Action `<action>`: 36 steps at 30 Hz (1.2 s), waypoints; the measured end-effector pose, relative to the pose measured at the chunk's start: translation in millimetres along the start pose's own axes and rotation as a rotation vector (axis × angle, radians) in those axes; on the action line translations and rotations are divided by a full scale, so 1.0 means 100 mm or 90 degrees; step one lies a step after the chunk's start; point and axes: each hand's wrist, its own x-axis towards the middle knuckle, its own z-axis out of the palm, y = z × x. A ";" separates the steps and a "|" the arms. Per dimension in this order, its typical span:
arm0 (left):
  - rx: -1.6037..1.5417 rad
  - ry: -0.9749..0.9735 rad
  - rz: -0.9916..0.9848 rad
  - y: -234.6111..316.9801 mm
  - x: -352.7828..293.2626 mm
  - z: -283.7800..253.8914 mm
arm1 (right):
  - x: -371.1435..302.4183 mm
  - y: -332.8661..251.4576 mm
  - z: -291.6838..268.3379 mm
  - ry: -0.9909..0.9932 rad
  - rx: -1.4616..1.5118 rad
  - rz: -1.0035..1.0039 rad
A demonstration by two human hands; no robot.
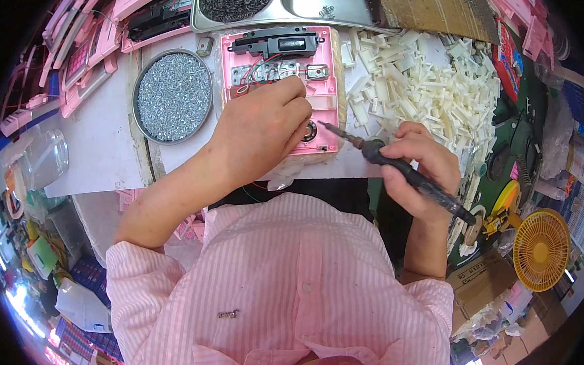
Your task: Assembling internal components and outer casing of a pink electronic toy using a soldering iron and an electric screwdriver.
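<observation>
Head view: grasps soldering iron (431, 190) pen-like in right hand (426, 159), probably for fine control, aiming left of grip, near round speaker (311, 131); curls left hand (266, 121) above pink casing (329, 141), cannot tell whether pinching anything.

Bright light (23, 312) glows lower left, tiled floor (516, 352) lower right, white table (92, 156) ahead.

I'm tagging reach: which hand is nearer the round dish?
Left. The left hand is over the pink casing, just right of the round dish; the right hand is farther right.
</observation>
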 end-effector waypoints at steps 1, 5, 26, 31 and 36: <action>0.002 0.002 -0.001 0.00 0.00 0.00 | -0.01 0.00 -0.02 0.006 0.003 0.001; 0.001 0.008 -0.002 0.01 -0.02 0.00 | -0.06 0.00 -0.10 0.028 0.007 0.010; 0.033 -0.031 0.039 -0.02 -0.04 -0.03 | -0.02 0.04 0.02 -0.011 0.016 -0.019; 0.052 -0.060 0.033 0.00 -0.03 -0.04 | 0.00 0.03 0.03 -0.018 0.016 -0.001; 0.053 -0.049 0.041 -0.01 -0.03 -0.03 | 0.01 0.00 0.03 -0.015 0.019 0.017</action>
